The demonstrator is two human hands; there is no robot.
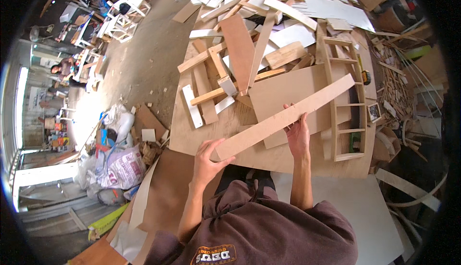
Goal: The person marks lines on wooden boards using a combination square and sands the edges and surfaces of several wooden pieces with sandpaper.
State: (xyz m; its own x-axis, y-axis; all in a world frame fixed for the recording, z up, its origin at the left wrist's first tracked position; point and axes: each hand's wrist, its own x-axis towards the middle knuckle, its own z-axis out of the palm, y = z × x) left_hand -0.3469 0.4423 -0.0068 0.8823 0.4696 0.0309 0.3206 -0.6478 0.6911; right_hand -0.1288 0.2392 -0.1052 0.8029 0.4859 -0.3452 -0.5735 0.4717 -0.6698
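Left hand holds the near end of a long pale board, thumb along its lower corner and fingers over the upper edge; the right hand grips the same board across its width a little past the middle, thumb on the near edge and fingertips showing beyond the far one. Neither hand is spread wide; each is closed down to the board between them. From the left hand the board runs out toward two o'clock, so its long axis lies from eight to two, slantwise over the worktable, with the right hand much the nearer to the free far end. That end crosses a ladder-like wooden frame in view, at about two o'clock from the right hand; whether it touches the frame or only passes above it cannot be told. Beneath the board's middle lies a flat brown panel. Of the things that can contain others, the frame is split by crossbars into bays: a green item shows in the one nearest six o'clock, and a dark strip shows higher up. Well away at nine o'clock from the left hand, a bulging white sack with purple print sits among other plastic bags; what they contain is hidden.
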